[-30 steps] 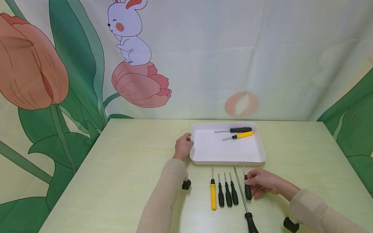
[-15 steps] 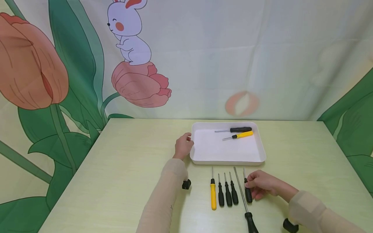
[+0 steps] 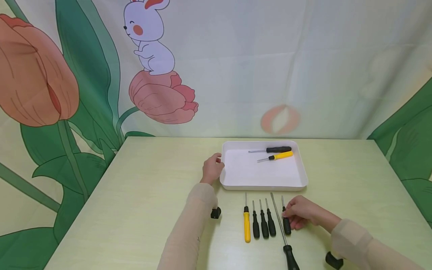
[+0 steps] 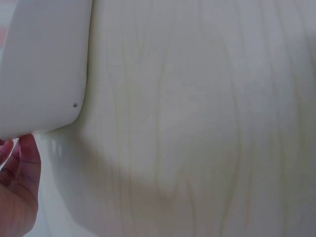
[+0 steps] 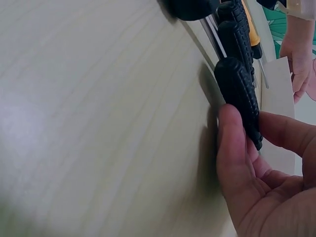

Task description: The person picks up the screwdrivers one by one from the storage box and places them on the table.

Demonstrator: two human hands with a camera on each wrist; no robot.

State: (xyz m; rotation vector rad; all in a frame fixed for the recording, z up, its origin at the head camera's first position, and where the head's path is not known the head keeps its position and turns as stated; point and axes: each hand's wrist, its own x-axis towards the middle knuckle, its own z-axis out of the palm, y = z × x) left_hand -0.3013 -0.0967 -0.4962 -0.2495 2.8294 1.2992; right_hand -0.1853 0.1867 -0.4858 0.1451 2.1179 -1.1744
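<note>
Black screwdriver [image 3: 287,227], pinched by the right hand [image 3: 301,212], left hand [image 3: 212,169] relaxed, touching white tray [image 3: 248,176]

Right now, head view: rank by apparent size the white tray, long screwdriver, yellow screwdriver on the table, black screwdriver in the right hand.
1. White tray
2. Long screwdriver, handle end cut off by the frame
3. Yellow screwdriver on the table
4. Black screwdriver in the right hand, partly covered
</note>
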